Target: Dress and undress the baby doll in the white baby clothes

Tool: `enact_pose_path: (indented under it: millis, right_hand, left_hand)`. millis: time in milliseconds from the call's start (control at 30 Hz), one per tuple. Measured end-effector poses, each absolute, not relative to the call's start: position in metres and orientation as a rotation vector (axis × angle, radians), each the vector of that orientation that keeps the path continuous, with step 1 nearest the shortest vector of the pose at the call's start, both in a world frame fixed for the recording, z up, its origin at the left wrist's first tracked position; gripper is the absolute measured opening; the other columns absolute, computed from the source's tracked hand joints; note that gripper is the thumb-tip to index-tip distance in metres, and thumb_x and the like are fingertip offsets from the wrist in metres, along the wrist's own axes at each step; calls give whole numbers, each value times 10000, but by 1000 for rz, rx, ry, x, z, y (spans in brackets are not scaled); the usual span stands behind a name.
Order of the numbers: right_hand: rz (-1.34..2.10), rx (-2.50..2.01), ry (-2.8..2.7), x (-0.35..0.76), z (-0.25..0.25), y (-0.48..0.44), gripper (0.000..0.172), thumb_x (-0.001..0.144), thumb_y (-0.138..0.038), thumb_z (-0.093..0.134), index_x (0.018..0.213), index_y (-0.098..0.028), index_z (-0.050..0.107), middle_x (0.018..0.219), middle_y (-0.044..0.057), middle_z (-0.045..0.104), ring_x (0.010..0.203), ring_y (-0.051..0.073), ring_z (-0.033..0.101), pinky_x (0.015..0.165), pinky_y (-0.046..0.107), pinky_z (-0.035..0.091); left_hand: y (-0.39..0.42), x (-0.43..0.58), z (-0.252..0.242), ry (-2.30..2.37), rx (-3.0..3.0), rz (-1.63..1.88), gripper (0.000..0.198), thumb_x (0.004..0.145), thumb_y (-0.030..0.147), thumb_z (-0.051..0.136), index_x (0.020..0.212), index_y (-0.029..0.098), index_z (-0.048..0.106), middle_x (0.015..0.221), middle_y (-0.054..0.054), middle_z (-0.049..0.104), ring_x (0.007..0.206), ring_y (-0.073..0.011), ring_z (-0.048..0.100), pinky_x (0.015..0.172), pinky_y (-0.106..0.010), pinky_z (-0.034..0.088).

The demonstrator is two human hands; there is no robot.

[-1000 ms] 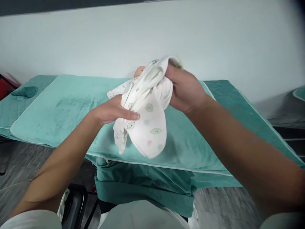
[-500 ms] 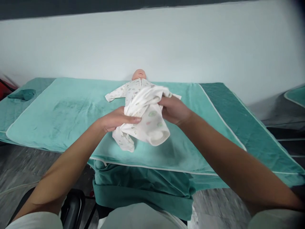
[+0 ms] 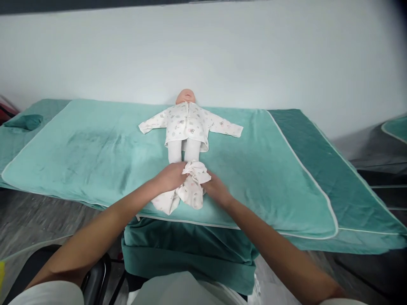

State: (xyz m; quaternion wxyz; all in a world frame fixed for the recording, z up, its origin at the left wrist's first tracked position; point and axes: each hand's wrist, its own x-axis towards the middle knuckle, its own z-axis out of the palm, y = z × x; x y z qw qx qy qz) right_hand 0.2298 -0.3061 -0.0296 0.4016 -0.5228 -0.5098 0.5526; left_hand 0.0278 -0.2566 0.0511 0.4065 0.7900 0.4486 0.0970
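Observation:
A baby doll (image 3: 185,96) lies on its back on the green bed, head toward the wall. It wears a white printed long-sleeved top (image 3: 187,123), sleeves spread to both sides. Its white legs (image 3: 192,150) show below the hem; the feet are hidden. Bunched white printed baby trousers (image 3: 193,192) are at the feet end, their legs hanging toward me. My left hand (image 3: 173,176) closes on the left side of the bunched waist, beside the doll's foot. My right hand (image 3: 216,186) grips the other side, its fingertips hidden behind the cloth.
A light green mat (image 3: 95,156) with white piping covers the bed, over a darker green cover (image 3: 318,156). The white wall (image 3: 203,55) stands right behind the bed. A black chair (image 3: 98,273) is at the lower left.
Both hands have moved down and toward me with the trousers, from over the doll's body to its feet. The trousers are now gathered into a bunch, and the doll's top and legs are uncovered.

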Motion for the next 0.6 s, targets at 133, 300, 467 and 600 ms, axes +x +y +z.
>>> enact_pose_path:
  millis: [133, 300, 467, 600]
  right_hand:
    - [1350, -1345, -1257, 227, -31, -312, 276, 827, -458, 717, 1064, -317, 711, 1254, 42, 756, 1219, 336, 658, 1074, 503, 506]
    - [1317, -1245, -1142, 229, -36, -311, 381, 811, -515, 679, 1101, -268, 680, 1116, 57, 777, 1088, 299, 706, 957, 440, 572]
    - [994, -1243, -1119, 235, -44, -283, 277, 802, -530, 674, 941, -303, 599, 1091, 63, 741, 1092, 296, 675, 1010, 437, 547]
    - [923, -1281, -1080, 233, -43, -254, 254, 816, -482, 649, 886, -292, 497, 978, 35, 686, 998, 259, 620, 923, 395, 536]
  left_hand:
    - [-258, 34, 51, 1144, 1874, 266, 370, 957, 432, 570, 1221, 208, 700, 1372, -135, 727, 1307, -379, 654, 1119, -491, 494]
    - [-252, 29, 58, 969, 1446, 341, 467, 878, 481, 742, 1257, 211, 719, 1373, -103, 735, 1301, -324, 673, 1109, -441, 519]
    - [-217, 16, 74, 768, 1287, 141, 577, 683, 393, 935, 1186, 181, 750, 1201, -121, 792, 1143, -298, 738, 991, -407, 579]
    - [-180, 20, 79, 933, 1518, 275, 396, 692, 317, 879, 1042, 192, 742, 1012, -70, 787, 1004, -272, 734, 905, -389, 576]
